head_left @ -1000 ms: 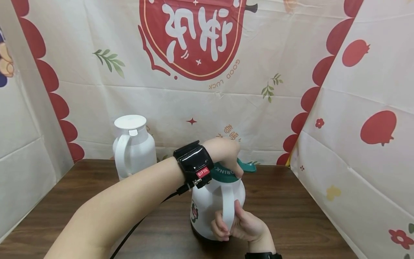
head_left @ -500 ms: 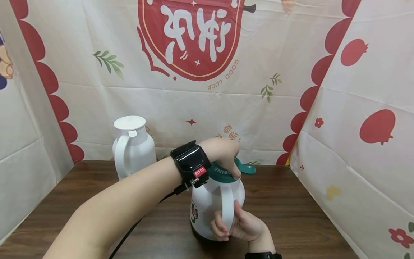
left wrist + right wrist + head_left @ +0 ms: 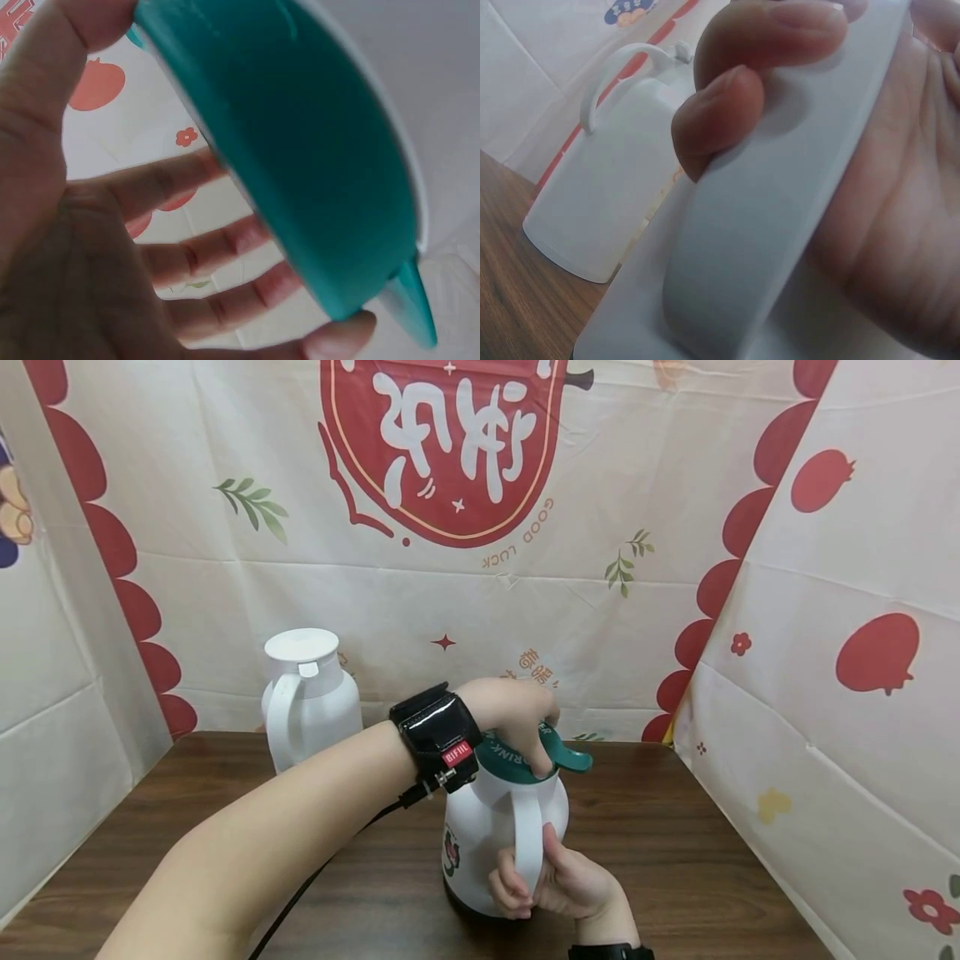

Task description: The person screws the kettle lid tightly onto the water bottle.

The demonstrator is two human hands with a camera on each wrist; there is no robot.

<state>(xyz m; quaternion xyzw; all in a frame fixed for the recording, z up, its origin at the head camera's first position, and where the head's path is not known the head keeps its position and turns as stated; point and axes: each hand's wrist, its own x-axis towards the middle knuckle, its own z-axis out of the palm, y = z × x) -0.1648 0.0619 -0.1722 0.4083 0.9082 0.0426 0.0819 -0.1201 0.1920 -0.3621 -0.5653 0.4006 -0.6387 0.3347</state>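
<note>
A white jug (image 3: pixel 483 847) with a dark base stands on the table in the head view, a green lid (image 3: pixel 504 762) on its top. My left hand (image 3: pixel 521 714) reaches over the lid from the left. In the left wrist view, its thumb and fingers (image 3: pixel 202 244) are spread round the rim of the green lid (image 3: pixel 300 150), gripping it. A green tab sticks out from the lid to the right. My right hand (image 3: pixel 558 881) grips the jug's white handle (image 3: pixel 528 843). Curled fingers wrap round that handle (image 3: pixel 780 187) in the right wrist view.
Another white jug (image 3: pixel 315 714), with a white lid, stands farther back on the left of the wooden table (image 3: pixel 645 827). A black cable (image 3: pixel 322 864) runs from the left wrist strap (image 3: pixel 437 739) towards the front. Printed cloth (image 3: pixel 480 585) encloses the back and sides.
The green lid has turned clockwise seen from above: its tab has swung towards the front and its lettering leftwards. My left wrist has shifted slightly left. My right hand stays on the handle.
</note>
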